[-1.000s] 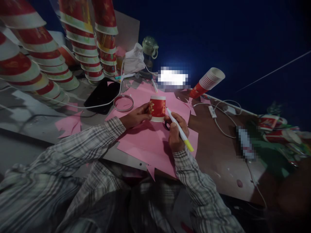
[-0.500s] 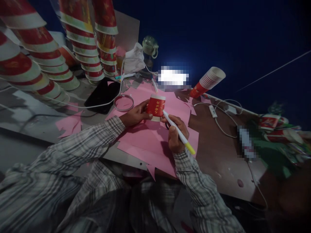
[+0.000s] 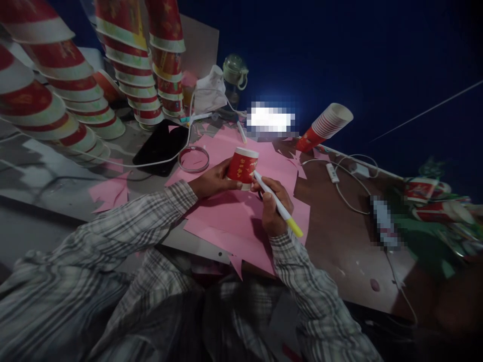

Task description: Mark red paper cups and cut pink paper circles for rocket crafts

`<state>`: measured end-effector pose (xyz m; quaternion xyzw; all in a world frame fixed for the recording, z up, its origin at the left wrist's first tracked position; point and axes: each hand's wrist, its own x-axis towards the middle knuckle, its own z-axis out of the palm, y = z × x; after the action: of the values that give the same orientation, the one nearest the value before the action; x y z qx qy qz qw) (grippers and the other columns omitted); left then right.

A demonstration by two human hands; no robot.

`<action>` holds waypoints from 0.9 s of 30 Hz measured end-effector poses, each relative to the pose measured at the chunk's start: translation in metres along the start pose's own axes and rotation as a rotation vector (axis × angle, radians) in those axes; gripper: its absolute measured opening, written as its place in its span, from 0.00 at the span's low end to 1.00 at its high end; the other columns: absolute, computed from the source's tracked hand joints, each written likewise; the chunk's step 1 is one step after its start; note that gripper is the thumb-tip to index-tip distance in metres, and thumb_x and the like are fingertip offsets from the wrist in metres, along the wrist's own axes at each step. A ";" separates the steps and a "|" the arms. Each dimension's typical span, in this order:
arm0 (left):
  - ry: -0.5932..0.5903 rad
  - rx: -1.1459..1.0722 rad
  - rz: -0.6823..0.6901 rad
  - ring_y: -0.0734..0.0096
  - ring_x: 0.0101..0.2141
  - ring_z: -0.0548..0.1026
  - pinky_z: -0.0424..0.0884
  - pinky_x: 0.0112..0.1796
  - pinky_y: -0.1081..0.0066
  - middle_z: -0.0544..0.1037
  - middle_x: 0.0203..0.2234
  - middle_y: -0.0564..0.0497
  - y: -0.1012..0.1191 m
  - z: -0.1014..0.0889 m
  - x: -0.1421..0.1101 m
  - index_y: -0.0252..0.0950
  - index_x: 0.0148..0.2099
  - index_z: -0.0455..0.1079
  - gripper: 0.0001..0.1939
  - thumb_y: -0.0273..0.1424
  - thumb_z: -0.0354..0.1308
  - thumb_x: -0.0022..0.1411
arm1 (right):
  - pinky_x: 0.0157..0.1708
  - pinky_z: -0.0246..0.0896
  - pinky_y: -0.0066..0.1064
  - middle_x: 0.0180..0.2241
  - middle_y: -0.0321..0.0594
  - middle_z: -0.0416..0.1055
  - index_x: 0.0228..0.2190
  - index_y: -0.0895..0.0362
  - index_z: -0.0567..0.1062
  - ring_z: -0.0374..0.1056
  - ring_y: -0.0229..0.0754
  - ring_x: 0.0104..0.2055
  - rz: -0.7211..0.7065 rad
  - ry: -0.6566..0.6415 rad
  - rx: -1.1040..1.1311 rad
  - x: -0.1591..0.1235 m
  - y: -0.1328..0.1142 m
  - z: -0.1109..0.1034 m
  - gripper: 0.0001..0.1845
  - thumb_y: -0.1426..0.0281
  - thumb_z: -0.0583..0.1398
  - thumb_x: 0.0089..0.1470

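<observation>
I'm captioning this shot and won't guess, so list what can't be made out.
All in the head view:
Red cup: far side, hidden by its own wall; lettering, too small to read.
Left hand: some fingertips, hidden behind the cup.
Pen: whether its tip touches the cup, too small to tell.
Cup stacks: tops, cut off by picture edges.

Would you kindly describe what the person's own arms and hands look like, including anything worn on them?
The left sleeve and right sleeve are long, creased plaid, pale grey crossed by dark lines, reaching the wrists. The left hand and right hand wear no gloves; no watch or bracelet shows.
</observation>
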<state>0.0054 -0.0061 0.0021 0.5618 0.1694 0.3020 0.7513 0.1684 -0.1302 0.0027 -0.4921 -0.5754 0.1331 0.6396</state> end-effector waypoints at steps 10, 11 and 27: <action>0.010 0.061 -0.011 0.53 0.52 0.78 0.75 0.54 0.54 0.79 0.52 0.41 -0.003 -0.001 0.000 0.35 0.61 0.68 0.38 0.36 0.76 0.50 | 0.37 0.78 0.39 0.41 0.40 0.78 0.53 0.48 0.77 0.77 0.40 0.34 0.067 -0.010 0.015 0.000 0.002 0.003 0.18 0.57 0.58 0.67; 0.010 0.061 -0.011 0.53 0.53 0.78 0.75 0.54 0.54 0.79 0.52 0.41 -0.003 -0.001 0.000 0.35 0.62 0.68 0.39 0.36 0.76 0.50 | 0.37 0.78 0.39 0.42 0.40 0.78 0.53 0.47 0.77 0.77 0.40 0.34 0.061 -0.016 0.019 0.000 0.002 0.003 0.17 0.57 0.58 0.67; 0.057 0.076 -0.052 0.54 0.53 0.78 0.74 0.55 0.55 0.79 0.53 0.40 0.002 0.001 0.000 0.34 0.59 0.68 0.38 0.36 0.77 0.49 | 0.33 0.76 0.36 0.37 0.39 0.77 0.48 0.51 0.78 0.75 0.39 0.32 0.039 -0.044 0.030 -0.001 -0.003 -0.002 0.14 0.60 0.58 0.66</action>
<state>0.0050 -0.0066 0.0046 0.5764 0.2166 0.2915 0.7320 0.1687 -0.1331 0.0050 -0.4905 -0.5777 0.1648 0.6313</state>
